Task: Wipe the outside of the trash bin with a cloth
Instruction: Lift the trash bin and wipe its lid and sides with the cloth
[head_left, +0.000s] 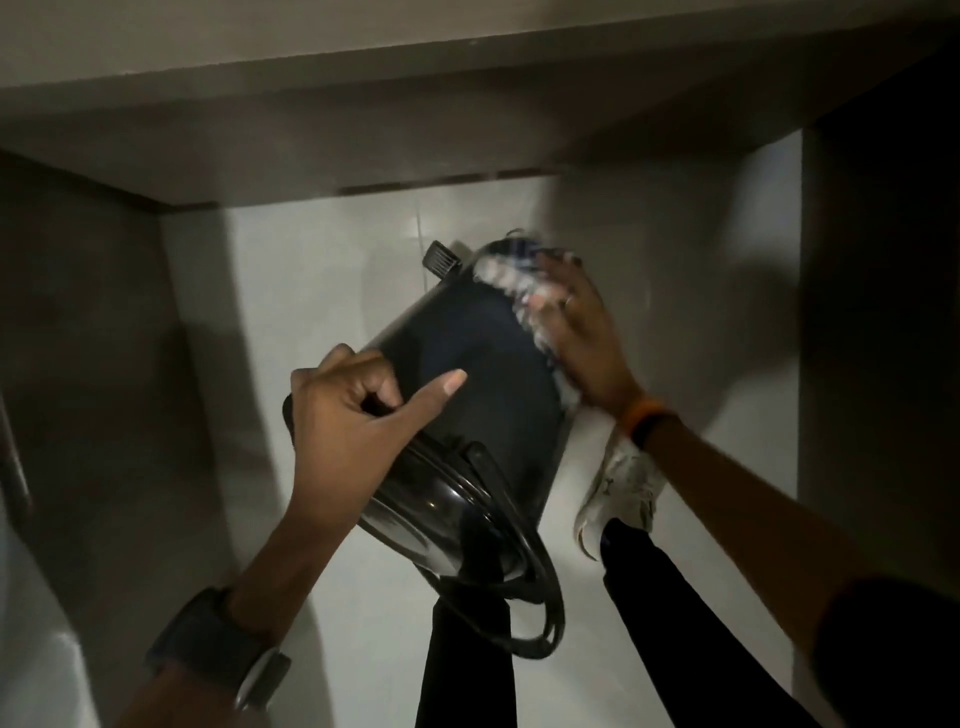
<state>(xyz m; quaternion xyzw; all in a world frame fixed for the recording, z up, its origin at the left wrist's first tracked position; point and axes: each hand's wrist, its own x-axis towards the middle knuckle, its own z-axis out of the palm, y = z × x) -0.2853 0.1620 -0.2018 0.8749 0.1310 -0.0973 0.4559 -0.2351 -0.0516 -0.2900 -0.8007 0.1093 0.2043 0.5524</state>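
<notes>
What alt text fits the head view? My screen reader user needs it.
A person tilts a black trash bin toward themselves, left hand gripping its rim while the right hand presses a pale cloth against its side, over a light tiled floor.

Dim room, light falls mostly on the floor (363, 270), pale glossy tiles w/ thin grout lines, brightest in the centre. Grey wall (363, 140) at the back w/ a dark strip along its base; above it a paler ledge (311, 31) runs across the top. Left side wall (78, 291) grey, in shadow. Right side a dark upright panel (883, 260), nearly black. Metal bar (13, 467) at far left edge, blurred
</notes>
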